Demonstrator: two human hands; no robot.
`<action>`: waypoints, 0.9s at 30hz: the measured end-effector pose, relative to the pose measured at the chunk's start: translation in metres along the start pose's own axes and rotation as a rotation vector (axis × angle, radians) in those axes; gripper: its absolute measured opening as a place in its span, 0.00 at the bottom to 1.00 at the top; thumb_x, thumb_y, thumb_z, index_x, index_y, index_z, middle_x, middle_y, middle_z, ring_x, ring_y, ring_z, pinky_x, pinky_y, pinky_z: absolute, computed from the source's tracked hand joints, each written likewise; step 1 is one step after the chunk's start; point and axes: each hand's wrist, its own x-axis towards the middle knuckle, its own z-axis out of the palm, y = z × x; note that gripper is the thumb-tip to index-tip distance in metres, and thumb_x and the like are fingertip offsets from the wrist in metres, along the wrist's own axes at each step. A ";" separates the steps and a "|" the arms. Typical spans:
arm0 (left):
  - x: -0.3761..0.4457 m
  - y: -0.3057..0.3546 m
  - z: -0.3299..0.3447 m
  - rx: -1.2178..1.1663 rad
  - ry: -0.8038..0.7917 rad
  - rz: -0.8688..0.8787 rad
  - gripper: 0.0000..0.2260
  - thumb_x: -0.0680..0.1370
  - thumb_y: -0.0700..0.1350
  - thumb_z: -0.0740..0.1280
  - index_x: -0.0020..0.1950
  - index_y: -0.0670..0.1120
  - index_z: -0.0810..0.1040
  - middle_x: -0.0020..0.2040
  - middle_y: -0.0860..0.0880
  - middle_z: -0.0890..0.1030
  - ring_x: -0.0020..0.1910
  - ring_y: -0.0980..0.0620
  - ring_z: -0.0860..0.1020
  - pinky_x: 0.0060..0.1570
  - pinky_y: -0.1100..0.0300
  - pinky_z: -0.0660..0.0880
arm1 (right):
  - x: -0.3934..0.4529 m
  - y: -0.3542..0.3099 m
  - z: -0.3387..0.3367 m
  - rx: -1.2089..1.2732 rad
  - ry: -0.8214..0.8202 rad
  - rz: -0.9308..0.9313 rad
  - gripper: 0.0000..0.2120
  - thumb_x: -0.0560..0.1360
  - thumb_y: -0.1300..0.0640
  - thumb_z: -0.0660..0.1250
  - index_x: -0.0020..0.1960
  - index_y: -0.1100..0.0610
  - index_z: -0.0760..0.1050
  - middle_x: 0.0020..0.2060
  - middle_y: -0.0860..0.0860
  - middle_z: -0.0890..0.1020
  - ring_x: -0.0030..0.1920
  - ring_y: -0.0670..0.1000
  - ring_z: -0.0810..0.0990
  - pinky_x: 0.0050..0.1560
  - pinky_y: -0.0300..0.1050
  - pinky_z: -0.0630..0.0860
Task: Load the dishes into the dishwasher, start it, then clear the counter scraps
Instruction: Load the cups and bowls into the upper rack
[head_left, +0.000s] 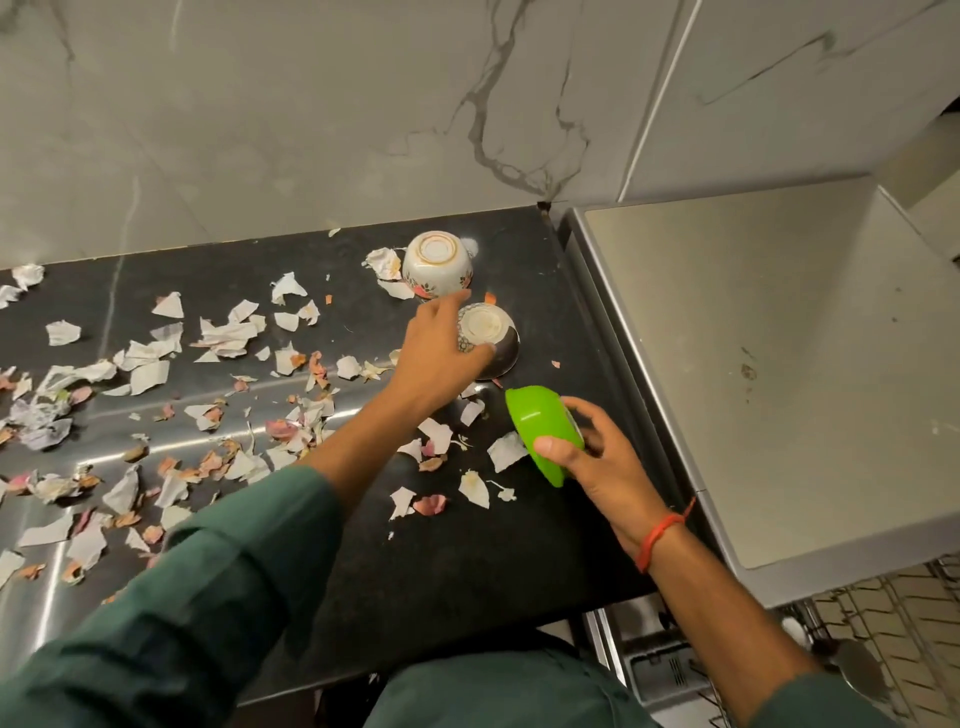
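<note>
A person's left hand (441, 343) grips an upturned patterned bowl (488, 340) on the dark surface (467, 545), partly covering it. Beside that bowl, the right hand (597, 457) holds a tilted green bowl (540, 431). A white bowl (437, 264) sits inverted just behind; scraps (156, 374) spread leftward, and the dishwasher rack (883, 623) is cut off.

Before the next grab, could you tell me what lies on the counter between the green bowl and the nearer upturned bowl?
In the head view, only small paper scraps lie on the dark counter between the green bowl and the nearer upturned bowl.
</note>
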 end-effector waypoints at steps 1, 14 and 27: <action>0.006 0.001 0.004 0.059 -0.016 0.017 0.37 0.72 0.58 0.71 0.79 0.52 0.63 0.75 0.44 0.68 0.74 0.41 0.66 0.73 0.41 0.66 | -0.002 0.001 -0.002 0.047 0.011 0.006 0.38 0.58 0.41 0.79 0.66 0.45 0.74 0.56 0.49 0.84 0.58 0.51 0.83 0.58 0.48 0.80; 0.025 -0.009 0.021 0.292 -0.011 0.069 0.51 0.66 0.62 0.79 0.82 0.54 0.55 0.74 0.46 0.71 0.71 0.41 0.71 0.70 0.40 0.70 | -0.015 0.005 -0.008 0.160 -0.016 0.047 0.33 0.61 0.40 0.75 0.66 0.43 0.75 0.55 0.43 0.84 0.56 0.45 0.83 0.56 0.43 0.78; -0.009 0.001 -0.007 -0.355 -0.015 0.004 0.48 0.66 0.63 0.80 0.79 0.65 0.55 0.69 0.57 0.73 0.68 0.52 0.75 0.72 0.43 0.71 | -0.027 0.007 -0.021 0.255 0.023 0.041 0.35 0.62 0.43 0.75 0.68 0.47 0.74 0.57 0.47 0.84 0.57 0.47 0.83 0.52 0.41 0.79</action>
